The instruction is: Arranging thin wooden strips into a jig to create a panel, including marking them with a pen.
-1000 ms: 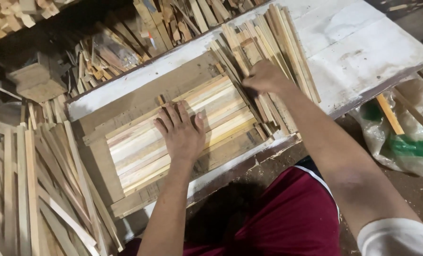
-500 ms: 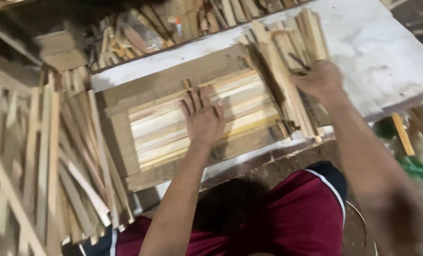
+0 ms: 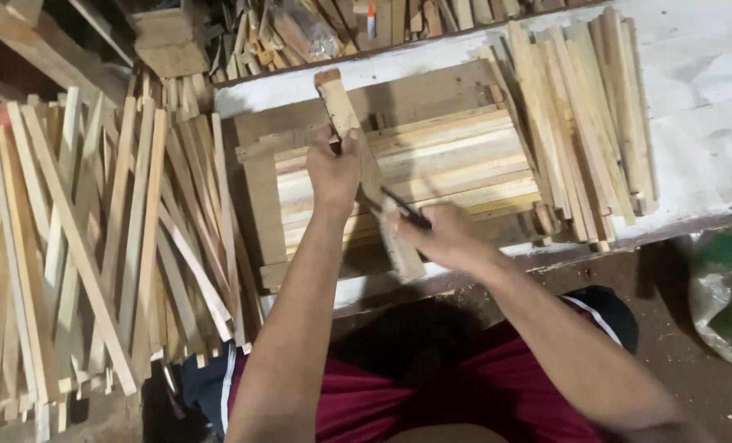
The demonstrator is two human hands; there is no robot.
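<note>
My left hand (image 3: 334,168) grips a long wooden stick (image 3: 354,139) that lies slantwise across a wooden frame (image 3: 263,197) filled with pale slats (image 3: 456,160). My right hand (image 3: 441,236) holds a thin dark pencil (image 3: 407,208) whose tip meets the stick near its lower half. The frame rests on a white-painted workbench (image 3: 694,123). The stick's far end (image 3: 328,79) pokes past the frame's top rail.
A loose stack of wooden strips (image 3: 583,115) lies on the bench to the right of the frame. A large pile of long slats (image 3: 95,238) leans at the left. Scrap wood (image 3: 300,29) fills the back. A green plastic bag (image 3: 722,295) sits on the floor at right.
My left hand left the slats and now holds a stick laid across the frame. My right hand came away from the stack at right and now holds a pencil against the stick.
</note>
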